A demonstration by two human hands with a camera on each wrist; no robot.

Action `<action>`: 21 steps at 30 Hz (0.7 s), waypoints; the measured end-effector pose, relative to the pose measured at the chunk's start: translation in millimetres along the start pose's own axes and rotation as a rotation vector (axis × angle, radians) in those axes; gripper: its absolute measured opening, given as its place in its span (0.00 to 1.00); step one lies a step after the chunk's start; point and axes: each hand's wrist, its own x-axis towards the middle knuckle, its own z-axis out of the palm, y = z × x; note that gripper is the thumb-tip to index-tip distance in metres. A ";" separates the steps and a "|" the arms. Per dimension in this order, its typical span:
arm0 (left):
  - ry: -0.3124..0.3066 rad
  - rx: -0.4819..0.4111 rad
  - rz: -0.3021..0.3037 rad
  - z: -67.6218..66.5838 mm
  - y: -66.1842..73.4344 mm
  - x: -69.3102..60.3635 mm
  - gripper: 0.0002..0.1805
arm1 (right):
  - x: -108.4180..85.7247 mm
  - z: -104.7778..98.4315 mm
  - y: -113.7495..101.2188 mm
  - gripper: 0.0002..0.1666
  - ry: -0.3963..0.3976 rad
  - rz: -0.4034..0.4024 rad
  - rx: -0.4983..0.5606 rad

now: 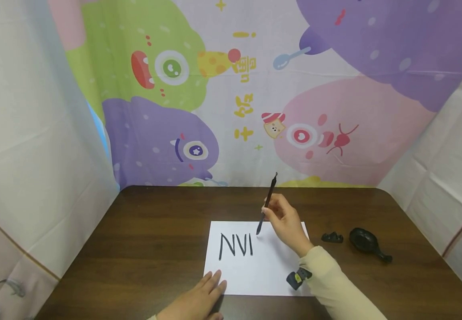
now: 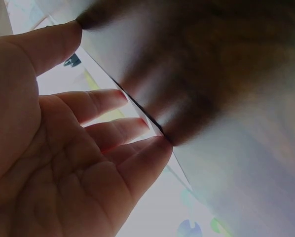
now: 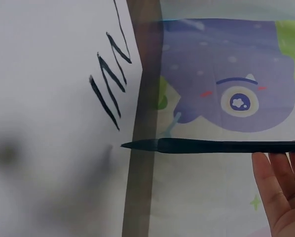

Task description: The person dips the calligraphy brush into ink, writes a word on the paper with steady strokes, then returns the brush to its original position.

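My right hand [image 1: 286, 221] pinches a dark brush [image 1: 270, 195] partway up its handle. In the right wrist view the dark brush tip [image 3: 137, 144] points at the paper, close to the last stroke; whether it touches cannot be told. On the white sheet of paper [image 1: 263, 275] stand black strokes [image 1: 236, 245] that read like "NVI", to the left of the tip. The fingertips of my left hand [image 1: 199, 295] rest on the paper's lower left part, fingers nearly straight. In the left wrist view the fingers [image 2: 145, 168] reach the surface, with the thumb apart.
Right of the paper lie a small black mountain-shaped piece [image 1: 332, 238] and a black dish with a handle [image 1: 364, 241]. The brown table [image 1: 147, 240] meets a cartoon-printed curtain [image 1: 231, 169] at the back. White cloth [image 1: 19, 133] hangs at the side.
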 end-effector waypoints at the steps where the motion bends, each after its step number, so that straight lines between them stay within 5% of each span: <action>1: 0.000 0.001 0.001 -0.2 0.1 0.1 0.37 | -0.1 0.5 1.3 0.13 0.002 -0.003 -0.002; 21: 0.040 0.022 0.032 1.6 -0.8 -1.7 0.37 | -3.2 4.6 11.6 0.12 -0.012 0.000 -0.057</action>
